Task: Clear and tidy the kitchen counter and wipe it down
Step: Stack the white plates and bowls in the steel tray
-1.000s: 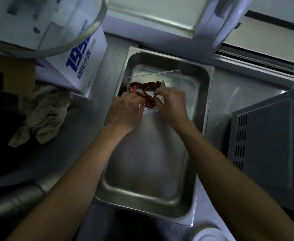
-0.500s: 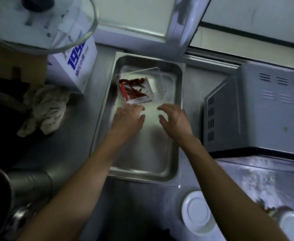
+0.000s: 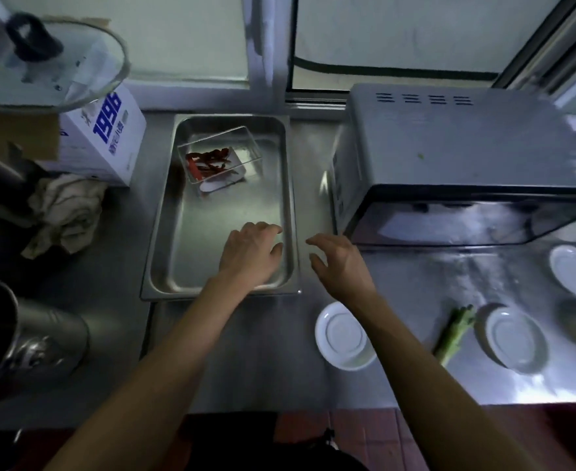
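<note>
A clear plastic box (image 3: 250, 144) holding red dried chillies (image 3: 208, 161) stands at the far end of a steel tray (image 3: 164, 253) on the steel counter (image 3: 273, 362). My left hand (image 3: 251, 251) hovers over the tray's near right corner, fingers apart, empty. Just right of the tray's rim, my right hand (image 3: 339, 263) is open over the counter and holds nothing. A crumpled beige cloth (image 3: 65, 212) lies left of the tray. Three white saucers sit on the counter: one (image 3: 342, 336) under my right forearm, another (image 3: 514, 339) to the right, the last (image 3: 574, 271) further right.
A microwave (image 3: 450, 158) stands right of the tray. A green vegetable stalk (image 3: 455, 333) lies between two saucers. At the left are a white carton (image 3: 109, 137), a glass pot lid (image 3: 47, 62) and a steel pot (image 3: 28, 338). A window runs behind the counter.
Both hands let go of the chilli box and drew back toward me and to the right. The box stays in the tray. The view swung right, showing the microwave and saucers.
</note>
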Available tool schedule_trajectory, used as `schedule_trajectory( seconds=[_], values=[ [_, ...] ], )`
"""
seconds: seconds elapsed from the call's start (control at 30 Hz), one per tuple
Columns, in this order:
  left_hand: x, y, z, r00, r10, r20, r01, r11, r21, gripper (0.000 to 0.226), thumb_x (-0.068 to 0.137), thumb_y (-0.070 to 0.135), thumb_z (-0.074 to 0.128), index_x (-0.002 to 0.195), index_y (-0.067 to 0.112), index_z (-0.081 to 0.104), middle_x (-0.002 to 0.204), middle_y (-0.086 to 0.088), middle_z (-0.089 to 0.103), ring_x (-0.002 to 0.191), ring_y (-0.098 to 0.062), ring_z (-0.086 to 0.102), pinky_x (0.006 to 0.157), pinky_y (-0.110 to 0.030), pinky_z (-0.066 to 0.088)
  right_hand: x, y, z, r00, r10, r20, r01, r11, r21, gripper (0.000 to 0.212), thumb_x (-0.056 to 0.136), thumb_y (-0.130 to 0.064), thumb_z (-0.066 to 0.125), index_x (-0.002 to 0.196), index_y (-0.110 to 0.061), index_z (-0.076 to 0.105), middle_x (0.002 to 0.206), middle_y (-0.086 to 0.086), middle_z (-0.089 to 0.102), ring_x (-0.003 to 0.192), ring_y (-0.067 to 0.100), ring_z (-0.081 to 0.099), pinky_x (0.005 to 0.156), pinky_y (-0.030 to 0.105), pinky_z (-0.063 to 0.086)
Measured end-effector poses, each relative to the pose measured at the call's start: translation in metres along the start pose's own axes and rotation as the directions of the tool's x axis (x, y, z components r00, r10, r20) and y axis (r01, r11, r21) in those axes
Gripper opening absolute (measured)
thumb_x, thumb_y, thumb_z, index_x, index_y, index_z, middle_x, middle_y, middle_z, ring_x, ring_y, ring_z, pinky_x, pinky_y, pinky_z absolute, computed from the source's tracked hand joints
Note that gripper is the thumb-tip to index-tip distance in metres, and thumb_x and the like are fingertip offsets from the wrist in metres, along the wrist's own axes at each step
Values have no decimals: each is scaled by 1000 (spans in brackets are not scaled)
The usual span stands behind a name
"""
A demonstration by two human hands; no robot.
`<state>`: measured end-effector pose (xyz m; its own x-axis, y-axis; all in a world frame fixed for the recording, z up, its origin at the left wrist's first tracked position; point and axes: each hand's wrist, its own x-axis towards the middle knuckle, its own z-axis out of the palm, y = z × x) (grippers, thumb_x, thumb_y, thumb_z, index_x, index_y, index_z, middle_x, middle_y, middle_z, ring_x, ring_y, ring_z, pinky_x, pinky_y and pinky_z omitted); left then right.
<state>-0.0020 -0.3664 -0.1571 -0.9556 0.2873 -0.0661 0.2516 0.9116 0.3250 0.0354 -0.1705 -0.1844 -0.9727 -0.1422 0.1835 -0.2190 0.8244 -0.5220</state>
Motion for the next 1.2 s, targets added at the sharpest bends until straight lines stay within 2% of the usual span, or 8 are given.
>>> schedule_trajectory(
  seconds=[0.13,0.37,0.47,0.63,0.83,0.97,1.13,1.2],
  values=[
    [-33,46,13,998,55,1,-55,998,-18,36,95,33,55,128,20,61,126,-3,65,111,-29,57,90,-42,45,-57,10,-27,992,120,-26,-119,992,34,31,88,-11,66,119,-11,69,119,6,69,111,32,61,90,46,51],
    [-82,126,34,981,191,24,-191,982,-6,38,94,34,56,129,21,60,127,-3,64,113,-28,58,92,-43,48,-152,40,-73,970,215,-115,-219,976,-17,32,83,-11,67,114,-11,72,113,11,71,101,37,64,82,47,55],
    [-101,160,43,969,246,30,-245,969,-25,39,95,37,56,132,23,59,132,1,62,118,-24,55,96,-43,47,-189,57,-95,957,255,-141,-261,965,-26,34,85,-17,63,117,-11,70,116,11,70,104,37,63,86,48,54],
    [-123,209,59,939,337,64,-337,941,-25,41,97,35,54,136,25,56,138,5,57,126,-20,51,102,-36,41,-243,76,-124,920,340,-196,-350,937,-17,31,87,-15,67,118,-12,70,118,8,70,107,32,62,89,41,51],
    [-133,249,74,899,429,88,-426,903,-51,42,97,35,55,137,23,55,136,3,58,123,-19,52,100,-33,44,-284,95,-143,874,436,-214,-446,895,-1,33,88,-16,67,121,-15,69,121,5,69,108,32,60,90,45,50],
    [-127,272,84,863,487,132,-482,873,-74,41,97,34,56,136,20,56,133,1,59,121,-21,53,99,-36,47,-302,104,-149,834,501,-230,-510,860,23,34,89,-17,66,123,-16,67,123,3,68,112,31,58,93,45,49],
    [-106,295,105,820,547,167,-542,837,-81,33,92,35,61,121,19,64,117,0,65,104,-26,60,86,-42,51,-311,122,-157,774,591,-229,-605,796,12,36,90,-20,66,125,-18,66,127,1,66,116,30,58,93,46,49],
    [-93,305,115,807,557,195,-548,830,-105,33,91,35,61,121,20,63,118,1,63,103,-26,59,85,-44,51,-314,131,-164,745,627,-226,-644,765,0,37,90,-20,65,126,-18,65,129,0,66,117,29,57,93,46,48]
  ],
)
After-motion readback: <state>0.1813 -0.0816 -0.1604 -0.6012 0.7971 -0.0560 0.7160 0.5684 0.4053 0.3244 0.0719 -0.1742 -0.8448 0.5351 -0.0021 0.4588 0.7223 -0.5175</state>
